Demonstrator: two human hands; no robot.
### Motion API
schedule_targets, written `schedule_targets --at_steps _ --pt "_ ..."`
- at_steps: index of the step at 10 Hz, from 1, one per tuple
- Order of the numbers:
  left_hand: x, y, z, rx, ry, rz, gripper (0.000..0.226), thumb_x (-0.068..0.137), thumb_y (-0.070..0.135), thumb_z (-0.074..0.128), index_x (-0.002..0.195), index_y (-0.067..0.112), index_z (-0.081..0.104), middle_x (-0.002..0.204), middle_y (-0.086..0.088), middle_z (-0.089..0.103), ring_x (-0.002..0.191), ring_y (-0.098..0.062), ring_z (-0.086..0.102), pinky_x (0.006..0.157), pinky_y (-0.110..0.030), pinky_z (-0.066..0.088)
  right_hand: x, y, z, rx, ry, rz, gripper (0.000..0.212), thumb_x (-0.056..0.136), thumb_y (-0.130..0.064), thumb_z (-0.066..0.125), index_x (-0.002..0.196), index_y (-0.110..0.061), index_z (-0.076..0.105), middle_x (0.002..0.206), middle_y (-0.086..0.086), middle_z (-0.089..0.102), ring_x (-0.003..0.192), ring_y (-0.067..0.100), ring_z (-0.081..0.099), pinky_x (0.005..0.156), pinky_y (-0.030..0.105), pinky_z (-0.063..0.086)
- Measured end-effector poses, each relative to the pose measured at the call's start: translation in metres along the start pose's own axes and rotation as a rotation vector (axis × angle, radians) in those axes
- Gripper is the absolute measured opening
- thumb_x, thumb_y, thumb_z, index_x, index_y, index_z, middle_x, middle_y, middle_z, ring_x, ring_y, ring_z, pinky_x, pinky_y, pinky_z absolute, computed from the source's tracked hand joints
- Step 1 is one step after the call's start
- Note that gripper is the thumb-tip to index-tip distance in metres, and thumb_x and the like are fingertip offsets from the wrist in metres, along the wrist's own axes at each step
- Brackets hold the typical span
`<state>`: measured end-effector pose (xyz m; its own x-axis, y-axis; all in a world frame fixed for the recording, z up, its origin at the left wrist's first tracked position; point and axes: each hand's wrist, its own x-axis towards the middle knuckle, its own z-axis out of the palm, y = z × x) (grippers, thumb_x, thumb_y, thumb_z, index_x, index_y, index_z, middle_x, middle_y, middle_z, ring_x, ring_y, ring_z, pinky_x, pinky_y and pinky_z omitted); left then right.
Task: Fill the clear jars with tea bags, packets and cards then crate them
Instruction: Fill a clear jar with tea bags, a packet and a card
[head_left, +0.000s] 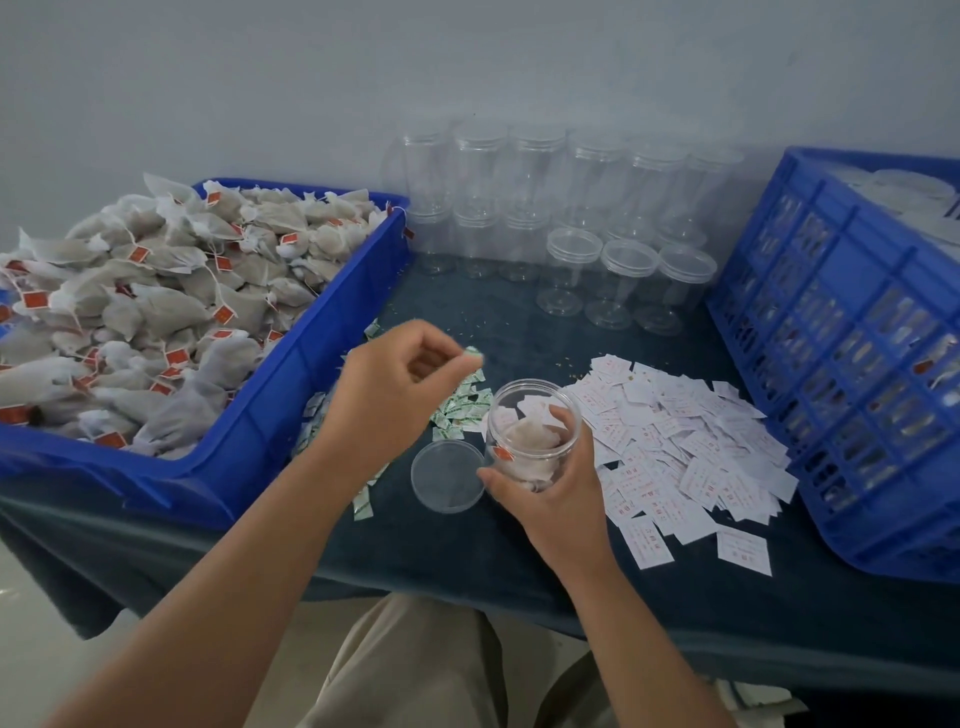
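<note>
My right hand (558, 486) grips an open clear jar (530, 434) that holds tea bags and a white card. Its clear lid (448, 475) lies on the cloth just to the left. My left hand (395, 395) hovers above and left of the jar and pinches a small green-and-white packet (471, 356). More of these packets (462, 410) lie scattered under that hand. White cards (685, 447) with red print are spread to the right of the jar. A blue tray (270, 415) at the left is heaped with tea bags (145, 312).
Several empty clear jars (571, 218) stand in rows at the back against the wall, some stacked. A blue slotted crate (852, 364) at the right holds filled jars. A dark cloth (519, 566) covers the table, whose front edge runs close to my legs.
</note>
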<state>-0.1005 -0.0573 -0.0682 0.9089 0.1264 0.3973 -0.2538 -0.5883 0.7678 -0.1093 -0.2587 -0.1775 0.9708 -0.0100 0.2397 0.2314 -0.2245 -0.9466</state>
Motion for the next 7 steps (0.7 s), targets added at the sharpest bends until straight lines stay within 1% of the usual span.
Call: schedule_targets --at_steps 1,2,3,4,5,6,7 --pt "0.006 0.03 0.019 0.179 -0.303 0.138 0.019 0.09 0.06 0.07 0.088 0.042 0.073 0.106 0.025 0.07 0.1 0.004 0.063 0.085 -0.02 0.051 -0.001 -0.005 0.0 0.013 -0.003 0.002 0.092 0.063 -0.053 0.098 0.136 -0.058 0.042 0.131 -0.034 0.059 0.124 -0.002 0.062 0.096 0.022 0.057" --pt "0.016 0.035 0.035 0.445 -0.55 0.104 0.02 0.093 0.053 0.071 0.097 0.037 0.081 0.131 0.017 0.062 0.122 -0.008 0.053 0.103 -0.035 0.044 -0.003 -0.008 0.0 0.002 0.01 -0.022 0.091 0.063 -0.062 0.094 0.133 -0.067 0.037 0.132 -0.037 0.058 0.123 -0.004 0.063 0.093 0.018 0.057" --pt "0.02 0.033 0.039 0.39 -0.677 -0.021 0.019 0.089 0.052 0.074 0.102 0.039 0.079 0.12 0.02 0.065 0.112 -0.005 0.061 0.098 -0.032 0.048 -0.004 -0.01 -0.001 0.002 0.011 -0.053 0.093 0.066 -0.055 0.097 0.135 -0.07 0.035 0.133 -0.037 0.059 0.125 -0.004 0.063 0.097 0.023 0.058" --pt "0.022 0.026 0.048 0.274 -0.421 -0.044 0.018 0.089 0.057 0.07 0.084 0.04 0.074 0.097 0.023 0.071 0.092 0.004 0.066 0.079 -0.02 0.051 -0.003 -0.009 -0.001 0.001 0.002 -0.06 0.095 0.068 -0.05 0.099 0.135 -0.072 0.035 0.136 -0.033 0.058 0.13 -0.001 0.061 0.103 0.03 0.057" --pt "0.035 0.011 0.069 -0.027 -0.036 -0.23 0.036 0.097 0.056 0.061 0.076 0.03 0.073 0.074 0.018 0.072 0.063 0.004 0.064 0.055 -0.011 0.042 -0.001 -0.008 -0.002 -0.018 0.007 -0.045 0.095 0.065 -0.053 0.099 0.138 -0.062 0.038 0.138 -0.031 0.058 0.133 -0.003 0.057 0.109 0.033 0.055" --pt "0.057 -0.021 0.092 -0.055 -0.203 -0.397 0.022 0.098 0.037 0.069 0.083 0.023 0.076 0.079 0.011 0.077 0.075 -0.004 0.07 0.071 -0.025 0.052 -0.002 -0.004 -0.002 -0.021 0.019 -0.043 0.094 0.065 -0.051 0.1 0.139 -0.056 0.042 0.137 -0.027 0.06 0.132 -0.001 0.058 0.109 0.033 0.054" --pt "0.064 -0.046 0.107 0.253 -0.537 -0.246 0.007 0.092 0.022 0.078 0.098 0.025 0.078 0.099 0.008 0.078 0.093 -0.01 0.072 0.088 -0.031 0.057 -0.002 -0.005 -0.002 -0.016 0.035 -0.06 0.091 0.066 -0.05 0.1 0.136 -0.064 0.042 0.136 -0.025 0.063 0.13 0.002 0.061 0.106 0.033 0.056"
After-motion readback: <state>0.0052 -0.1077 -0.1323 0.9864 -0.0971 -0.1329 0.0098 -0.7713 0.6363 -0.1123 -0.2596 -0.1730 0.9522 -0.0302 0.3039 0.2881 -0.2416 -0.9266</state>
